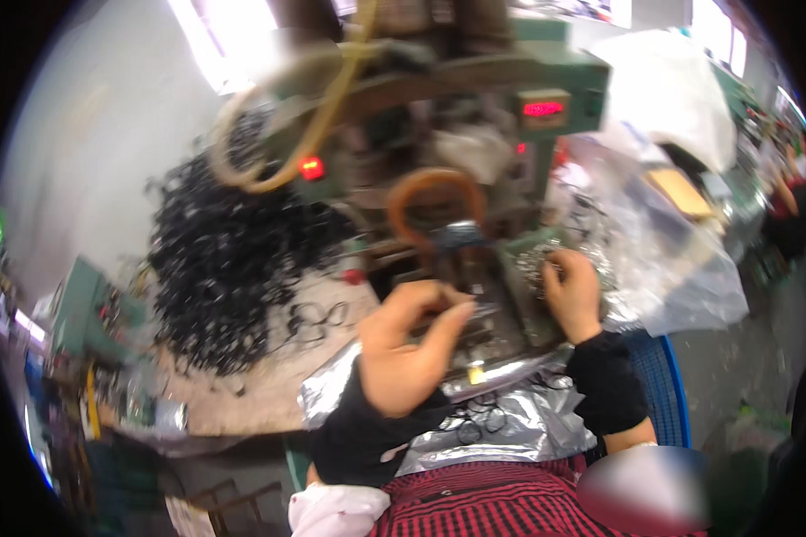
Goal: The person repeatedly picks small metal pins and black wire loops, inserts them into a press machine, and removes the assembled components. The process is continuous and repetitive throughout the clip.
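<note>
A green machine (pixel 560 76) with red lit displays stands in front of me, its metal work area (pixel 510 327) between my hands. My left hand (pixel 407 349) is at the near left of that work area, thumb and forefinger pinched together; what lies between them is too small and blurred to name. My right hand (pixel 575 291) reaches to a heap of small shiny metal pieces (pixel 533 264), its thumb and fingertips drawn together at the heap's edge. Whatever they grip is hidden. An orange-brown ring-shaped tube (pixel 394 201) curves above the work area.
A big pile of black cords or loops (pixel 224 259) covers the left of the worktable (pixel 233 403). Silver foil-like sheeting (pixel 510 425) with black loops lies below the machine. Clear plastic bags (pixel 690 277) and a blue basket (pixel 655 380) are at right. A yellow hose (pixel 331 98) hangs at upper left.
</note>
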Action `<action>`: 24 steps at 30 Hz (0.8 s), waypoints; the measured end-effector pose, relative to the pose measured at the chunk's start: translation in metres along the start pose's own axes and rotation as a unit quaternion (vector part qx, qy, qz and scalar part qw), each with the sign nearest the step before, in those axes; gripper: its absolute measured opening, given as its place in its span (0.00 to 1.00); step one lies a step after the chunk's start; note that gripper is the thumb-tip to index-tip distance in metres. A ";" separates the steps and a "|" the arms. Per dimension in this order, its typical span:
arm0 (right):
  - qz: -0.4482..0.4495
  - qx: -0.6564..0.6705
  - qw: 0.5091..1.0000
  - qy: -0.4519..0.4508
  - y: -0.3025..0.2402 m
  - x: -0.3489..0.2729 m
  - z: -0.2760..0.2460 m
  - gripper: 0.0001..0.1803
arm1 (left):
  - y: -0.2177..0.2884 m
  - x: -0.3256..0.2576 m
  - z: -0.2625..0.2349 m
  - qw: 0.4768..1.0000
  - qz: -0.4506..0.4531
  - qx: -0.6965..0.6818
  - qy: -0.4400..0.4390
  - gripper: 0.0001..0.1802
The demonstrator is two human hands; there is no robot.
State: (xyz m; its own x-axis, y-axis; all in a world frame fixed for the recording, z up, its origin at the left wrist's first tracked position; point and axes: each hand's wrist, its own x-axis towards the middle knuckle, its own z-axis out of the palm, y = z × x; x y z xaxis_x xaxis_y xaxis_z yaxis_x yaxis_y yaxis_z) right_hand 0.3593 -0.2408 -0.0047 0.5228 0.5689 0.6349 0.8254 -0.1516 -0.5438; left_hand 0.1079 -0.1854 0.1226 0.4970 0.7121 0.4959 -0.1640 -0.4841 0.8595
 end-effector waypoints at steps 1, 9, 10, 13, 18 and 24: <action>0.014 0.020 1.000 0.002 -0.002 0.000 0.001 0.06 | 0.004 -0.006 -0.001 1.000 0.015 0.023 0.005 0.09; 0.181 0.224 0.958 -0.007 -0.012 -0.024 -0.024 0.07 | -0.034 -0.073 -0.090 0.914 0.040 0.298 0.274 0.10; 0.184 0.244 0.952 -0.010 -0.014 -0.024 -0.027 0.07 | -0.041 -0.072 -0.112 0.920 -0.041 0.191 0.341 0.07; 0.164 0.271 0.948 -0.031 -0.032 -0.011 -0.024 0.06 | -0.058 -0.089 -0.194 0.818 -0.229 -0.332 0.409 0.09; 0.186 0.335 0.922 -0.054 -0.045 -0.004 -0.007 0.07 | -0.151 -0.087 -0.218 0.720 -0.370 -0.409 0.422 0.17; 0.170 0.256 0.951 -0.032 -0.023 -0.028 -0.030 0.08 | -0.226 -0.085 -0.200 0.808 -0.308 -0.261 0.429 0.13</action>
State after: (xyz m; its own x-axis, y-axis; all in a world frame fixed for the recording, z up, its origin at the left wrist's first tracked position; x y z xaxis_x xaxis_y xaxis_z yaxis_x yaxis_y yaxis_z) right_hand 0.3322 -0.2771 0.0064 0.7135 0.6073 0.3493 0.3912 0.0684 -0.9178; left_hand -0.0675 -0.0343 -0.0891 -0.1159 0.9353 -0.3344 -0.5584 0.2170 0.8007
